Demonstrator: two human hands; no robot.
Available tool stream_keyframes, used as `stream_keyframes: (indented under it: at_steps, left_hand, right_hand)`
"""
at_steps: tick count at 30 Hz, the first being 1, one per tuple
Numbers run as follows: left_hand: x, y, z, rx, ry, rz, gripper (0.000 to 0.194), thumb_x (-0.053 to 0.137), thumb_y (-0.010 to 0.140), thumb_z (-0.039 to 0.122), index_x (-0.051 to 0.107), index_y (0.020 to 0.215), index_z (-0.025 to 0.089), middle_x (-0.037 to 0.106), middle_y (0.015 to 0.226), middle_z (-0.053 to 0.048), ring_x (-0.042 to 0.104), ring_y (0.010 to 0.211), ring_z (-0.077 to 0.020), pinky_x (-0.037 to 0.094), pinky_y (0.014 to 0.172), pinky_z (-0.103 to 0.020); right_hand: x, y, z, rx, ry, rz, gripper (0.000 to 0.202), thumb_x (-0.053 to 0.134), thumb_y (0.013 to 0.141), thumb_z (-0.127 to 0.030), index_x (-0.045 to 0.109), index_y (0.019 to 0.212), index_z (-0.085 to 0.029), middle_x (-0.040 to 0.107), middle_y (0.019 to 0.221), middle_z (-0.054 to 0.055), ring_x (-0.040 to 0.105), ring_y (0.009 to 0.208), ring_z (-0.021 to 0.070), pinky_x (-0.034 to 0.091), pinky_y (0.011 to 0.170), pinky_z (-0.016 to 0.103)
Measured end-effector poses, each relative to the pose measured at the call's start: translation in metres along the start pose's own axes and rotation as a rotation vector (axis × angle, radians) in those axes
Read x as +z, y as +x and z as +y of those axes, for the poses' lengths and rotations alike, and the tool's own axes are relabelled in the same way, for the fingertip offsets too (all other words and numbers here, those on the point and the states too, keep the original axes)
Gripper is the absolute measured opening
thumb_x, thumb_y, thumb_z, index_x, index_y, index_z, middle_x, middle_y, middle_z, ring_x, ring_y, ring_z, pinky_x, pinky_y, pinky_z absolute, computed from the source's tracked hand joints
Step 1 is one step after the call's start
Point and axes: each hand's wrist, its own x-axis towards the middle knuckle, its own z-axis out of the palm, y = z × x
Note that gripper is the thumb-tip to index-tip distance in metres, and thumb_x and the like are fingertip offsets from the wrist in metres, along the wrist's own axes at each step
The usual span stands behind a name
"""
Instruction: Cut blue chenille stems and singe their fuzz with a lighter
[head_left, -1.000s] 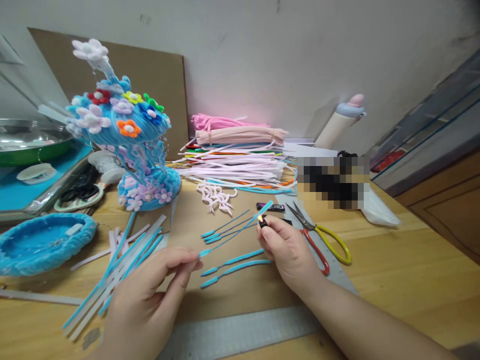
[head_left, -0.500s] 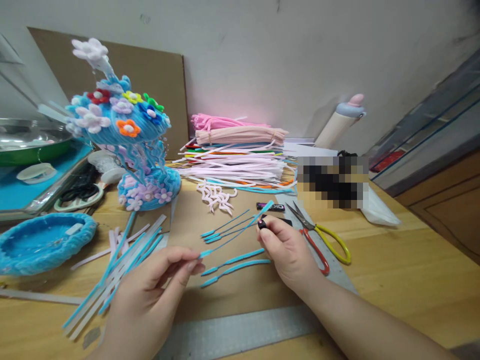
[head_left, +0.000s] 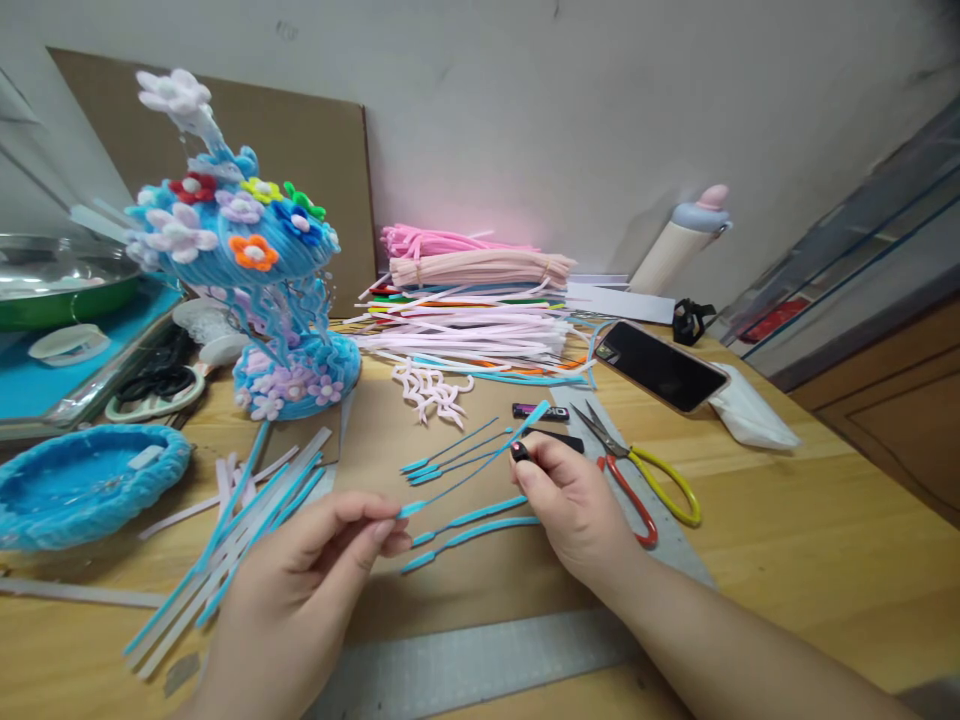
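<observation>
My left hand (head_left: 322, 570) pinches the lower end of a light blue pipe cleaner (head_left: 534, 418) between thumb and fingertips. Its middle stretch is thin and dark, while its far tip is fluffy. My right hand (head_left: 574, 500) is closed around a small black tool (head_left: 519, 452), mostly hidden by the fingers, whose near end lies against or just beside the stem. Below the held piece, two blue pipe cleaners (head_left: 480, 527) rest on the brown board (head_left: 480, 600). Behind it lie several thinned stems (head_left: 450, 460) with blue ends.
Red-and-yellow-handled scissors (head_left: 637, 465) lie right of my right hand, near a phone (head_left: 660, 365). Bundled pipe cleaners (head_left: 480, 270) are stacked at the back. A flowered blue fuzzy ornament (head_left: 247, 250) stands left, behind a blue fuzzy basket (head_left: 90, 490) and loose strips (head_left: 225, 560).
The hands and the pipe cleaner stay in nearly the same place; the black tool shifts very slightly left. The view moves a little. The phone, blurred out before, now shows clearly.
</observation>
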Motion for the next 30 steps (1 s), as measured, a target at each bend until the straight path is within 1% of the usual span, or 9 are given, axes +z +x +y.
stream_keyframes:
  at_steps: [2,5,9,12,15,18,22,30]
  left_hand:
    - [0.000,0.003,-0.001,-0.061,-0.077,-0.045,0.011,0.066,0.072,0.031,0.066,0.079,0.022,0.070,0.069,-0.002,0.067,0.067,-0.0182,0.052,0.065,-0.025]
    - [0.000,0.008,-0.001,-0.167,-0.260,-0.125,0.013,0.069,0.070,0.032,0.065,0.075,0.020,0.068,0.063,-0.001,0.065,0.062,-0.0159,0.052,0.062,-0.024]
    - [0.005,0.009,0.006,-0.336,-0.484,-0.211,0.019,0.074,0.064,0.031,0.063,0.071,0.017,0.066,0.057,-0.001,0.060,0.052,-0.0125,0.049,0.052,-0.021]
    - [0.006,0.008,0.010,-0.470,-0.567,-0.277,0.022,0.077,0.062,0.028,0.062,0.071,0.015,0.066,0.058,-0.001,0.058,0.049,-0.0102,0.046,0.049,-0.019]
    - [0.005,0.010,0.009,-0.555,-0.620,-0.359,0.021,0.077,0.063,0.026,0.061,0.072,0.015,0.066,0.060,-0.001,0.057,0.048,-0.0086,0.046,0.049,-0.018]
    - [0.003,0.012,0.006,-0.587,-0.655,-0.401,0.018,0.075,0.066,0.024,0.063,0.075,0.015,0.066,0.061,-0.001,0.057,0.050,-0.0076,0.047,0.050,-0.017]
    - [0.002,0.012,0.004,-0.591,-0.687,-0.412,0.014,0.073,0.069,0.022,0.064,0.077,0.015,0.066,0.062,-0.001,0.057,0.051,-0.0071,0.048,0.050,-0.016]
    - [0.002,0.011,0.001,-0.607,-0.697,-0.421,0.012,0.072,0.070,0.021,0.064,0.077,0.015,0.066,0.063,-0.001,0.057,0.050,-0.0067,0.049,0.050,-0.016]
  right_hand:
    - [0.000,-0.001,-0.001,0.000,-0.016,0.001,0.022,0.049,0.084,-0.038,0.048,0.072,-0.020,0.039,0.064,-0.003,0.037,0.058,0.0116,0.032,0.054,0.023]
    - [0.000,-0.001,-0.002,-0.002,-0.024,0.003,0.022,0.048,0.083,-0.038,0.048,0.071,-0.020,0.039,0.064,-0.003,0.037,0.058,0.0114,0.031,0.054,0.023]
    - [0.001,-0.002,-0.002,-0.012,-0.011,-0.002,0.022,0.049,0.083,-0.038,0.048,0.071,-0.020,0.039,0.063,-0.003,0.036,0.057,0.0113,0.031,0.053,0.023]
    - [0.002,-0.003,-0.002,-0.024,-0.004,-0.008,0.019,0.049,0.083,-0.035,0.049,0.072,-0.020,0.039,0.064,-0.003,0.037,0.058,0.0114,0.032,0.054,0.023]
    - [0.003,-0.004,-0.003,-0.029,0.016,-0.009,0.017,0.049,0.083,-0.034,0.049,0.073,-0.020,0.039,0.064,-0.003,0.038,0.059,0.0115,0.033,0.055,0.023]
    - [0.002,-0.004,-0.003,-0.031,0.025,-0.010,0.021,0.049,0.084,-0.036,0.048,0.072,-0.020,0.039,0.065,-0.003,0.037,0.059,0.0115,0.032,0.055,0.023]
    - [0.001,-0.004,-0.001,-0.027,0.046,0.014,0.025,0.048,0.084,-0.041,0.046,0.071,-0.020,0.037,0.065,-0.003,0.034,0.058,0.0115,0.030,0.053,0.023]
    - [0.000,-0.002,-0.001,0.004,0.087,-0.006,0.024,0.049,0.085,-0.040,0.047,0.073,-0.020,0.037,0.066,-0.003,0.031,0.056,0.0102,0.027,0.050,0.023]
